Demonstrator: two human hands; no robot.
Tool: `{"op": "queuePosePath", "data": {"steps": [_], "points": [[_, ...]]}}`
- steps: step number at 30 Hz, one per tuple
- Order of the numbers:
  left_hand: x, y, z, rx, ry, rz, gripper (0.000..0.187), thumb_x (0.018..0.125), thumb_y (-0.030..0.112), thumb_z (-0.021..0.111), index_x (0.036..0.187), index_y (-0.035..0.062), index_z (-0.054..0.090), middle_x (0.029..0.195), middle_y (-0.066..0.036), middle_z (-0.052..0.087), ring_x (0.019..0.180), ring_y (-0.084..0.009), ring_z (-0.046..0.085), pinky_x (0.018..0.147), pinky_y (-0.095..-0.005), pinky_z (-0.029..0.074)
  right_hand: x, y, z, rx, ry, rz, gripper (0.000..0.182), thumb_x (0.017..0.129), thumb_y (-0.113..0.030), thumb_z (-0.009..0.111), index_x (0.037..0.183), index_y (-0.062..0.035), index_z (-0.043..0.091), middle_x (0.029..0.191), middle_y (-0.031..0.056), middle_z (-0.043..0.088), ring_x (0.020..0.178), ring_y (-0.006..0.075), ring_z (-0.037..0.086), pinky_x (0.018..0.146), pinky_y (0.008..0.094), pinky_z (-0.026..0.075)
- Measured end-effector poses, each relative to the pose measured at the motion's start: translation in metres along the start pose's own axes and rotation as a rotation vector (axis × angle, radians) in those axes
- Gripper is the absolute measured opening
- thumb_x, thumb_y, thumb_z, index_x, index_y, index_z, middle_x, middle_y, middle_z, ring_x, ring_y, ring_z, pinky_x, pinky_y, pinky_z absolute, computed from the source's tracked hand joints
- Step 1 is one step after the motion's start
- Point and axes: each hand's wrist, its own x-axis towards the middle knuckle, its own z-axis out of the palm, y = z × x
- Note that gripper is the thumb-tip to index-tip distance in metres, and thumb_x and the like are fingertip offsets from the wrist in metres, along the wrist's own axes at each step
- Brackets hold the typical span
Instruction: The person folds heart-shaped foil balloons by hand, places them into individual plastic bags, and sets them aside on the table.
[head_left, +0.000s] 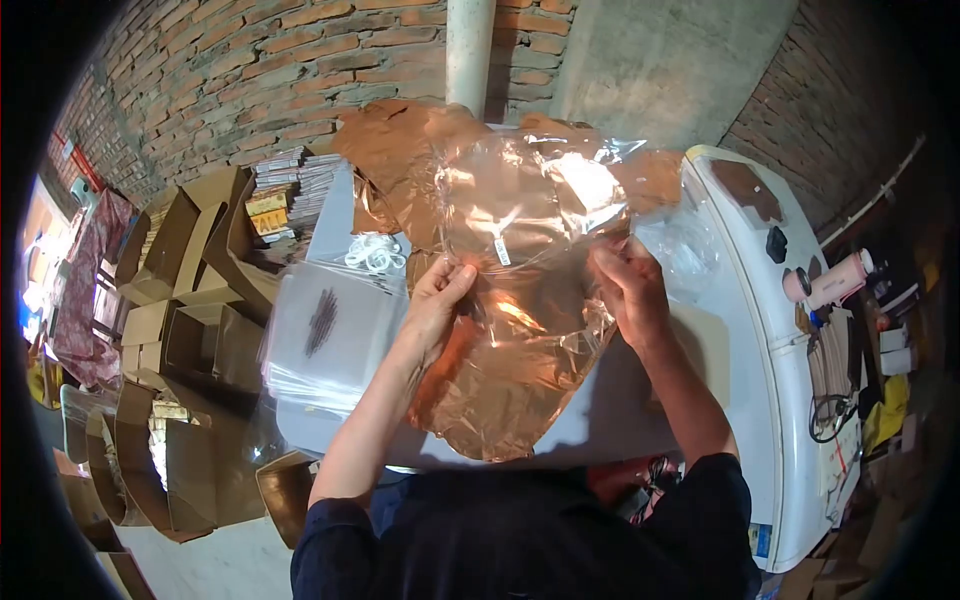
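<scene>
A clear, shiny plastic bag with a small white label is stretched between my two hands above the table. My left hand pinches its left side, thumb on top. On the right side, my right hand grips the film with bent fingers. Crinkled copper-brown wrapping shows beneath the bag and hangs toward the table's front edge. More brown paper lies behind. Left of my left hand is a stack of clear plastic bags, with white bands just behind it.
Open cardboard boxes and bundled packets stand at the left. Loose clear plastic lies right of the hands. Farther right is a white appliance-like surface with a pink cup. A brick wall and pipe stand behind.
</scene>
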Motion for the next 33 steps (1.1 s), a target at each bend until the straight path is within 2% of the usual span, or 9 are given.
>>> {"op": "queuePosePath", "data": {"steps": [6, 8, 10, 13, 17, 24, 27, 30, 33], "points": [[-0.001, 0.03, 0.023, 0.3, 0.184, 0.434, 0.008, 0.092, 0.009, 0.065, 0.097, 0.003, 0.063, 0.083, 0.004, 0.057, 0.076, -0.0024, 0.048, 0.066, -0.0184, 0.04, 0.012, -0.004, 0.017, -0.147, 0.154, -0.001, 0.034, 0.092, -0.021, 0.063, 0.119, -0.0088, 0.047, 0.104, 0.0016, 0.057, 0.097, 0.0124, 0.056, 0.086, 0.0294, 0.045], [-0.004, 0.041, 0.029, 0.447, 0.237, 0.511, 0.008, 0.092, 0.007, 0.064, 0.098, 0.0014, 0.063, 0.083, 0.004, 0.057, 0.076, -0.0028, 0.048, 0.066, -0.0192, 0.041, 0.005, 0.011, 0.017, -0.11, 0.198, 0.023, 0.044, 0.094, -0.028, 0.062, 0.128, -0.0099, 0.039, 0.116, 0.0051, 0.051, 0.105, 0.0155, 0.054, 0.092, 0.0403, 0.046], [-0.013, 0.043, 0.041, 0.657, 0.282, 0.699, 0.011, 0.087, 0.002, 0.065, 0.098, 0.0005, 0.064, 0.083, -0.003, 0.062, 0.073, -0.0126, 0.056, 0.066, -0.0247, 0.044, -0.016, 0.031, 0.035, -0.059, 0.34, 0.045, 0.044, 0.095, -0.03, 0.06, 0.128, -0.0095, 0.039, 0.119, 0.0071, 0.049, 0.109, 0.0188, 0.052, 0.096, 0.0457, 0.046], [-0.023, 0.035, 0.048, 1.019, 0.191, 1.053, 0.027, 0.074, -0.003, 0.065, 0.1, 0.004, 0.065, 0.091, -0.009, 0.065, 0.083, -0.0276, 0.061, 0.074, -0.0351, 0.047, -0.033, 0.043, 0.05, 0.475, 0.084, 0.379, 0.064, 0.091, -0.033, 0.065, 0.14, -0.0051, 0.034, 0.13, 0.0133, 0.047, 0.12, 0.0261, 0.05, 0.096, 0.0471, 0.047], [-0.063, 0.025, 0.067, 1.421, -0.164, 0.979, 0.034, 0.071, 0.007, 0.071, 0.104, 0.0073, 0.066, 0.108, -0.006, 0.063, 0.098, -0.0241, 0.059, 0.084, -0.0382, 0.043, -0.042, 0.047, 0.055, 0.627, 0.041, 0.349, 0.062, 0.091, -0.032, 0.064, 0.139, -0.0055, 0.035, 0.13, 0.0132, 0.048, 0.12, 0.0261, 0.051, 0.097, 0.0468, 0.047], [-0.087, 0.034, 0.059, 1.27, -0.207, 0.858, 0.037, 0.075, 0.017, 0.076, 0.109, 0.0071, 0.066, 0.11, -0.008, 0.064, 0.104, -0.0252, 0.059, 0.084, -0.0377, 0.044, -0.05, 0.048, 0.036, 0.512, 0.054, 0.248, 0.059, 0.091, -0.031, 0.063, 0.138, -0.0062, 0.038, 0.131, 0.0131, 0.049, 0.119, 0.0261, 0.051, 0.097, 0.0462, 0.047], [-0.085, 0.043, 0.045, 1.216, -0.17, 0.831, 0.04, 0.077, 0.014, 0.073, 0.114, 0.0031, 0.064, 0.115, -0.012, 0.063, 0.107, -0.0303, 0.058, 0.092, -0.0385, 0.045, -0.053, 0.041, 0.026, 0.437, 0.051, 0.226, 0.057, 0.091, -0.03, 0.063, 0.138, -0.0065, 0.04, 0.131, 0.013, 0.049, 0.119, 0.0261, 0.052, 0.097, 0.046, 0.048], [-0.074, 0.046, 0.025, 1.304, 0.088, 0.883, 0.043, 0.081, 0.015, 0.071, 0.121, 0.003, 0.06, 0.123, -0.013, 0.059, 0.113, -0.0293, 0.056, 0.095, -0.0387, 0.045, -0.057, 0.039, 0.019, 0.398, 0.056, 0.224, 0.056, 0.092, -0.03, 0.063, 0.137, -0.0067, 0.041, 0.131, 0.0129, 0.05, 0.119, 0.0261, 0.052, 0.097, 0.0457, 0.048], [-0.064, 0.049, 0.012, 1.115, 0.219, 0.677, 0.056, 0.084, 0.02, 0.073, 0.132, 0.0022, 0.05, 0.132, -0.017, 0.049, 0.112, -0.03, 0.055, 0.093, -0.0383, 0.047, -0.059, 0.038, 0.016, 0.368, 0.054, 0.22, 0.054, 0.092, -0.029, 0.062, 0.137, -0.007, 0.042, 0.131, 0.0129, 0.05, 0.119, 0.0261, 0.053, 0.097, 0.0455, 0.048]]}}
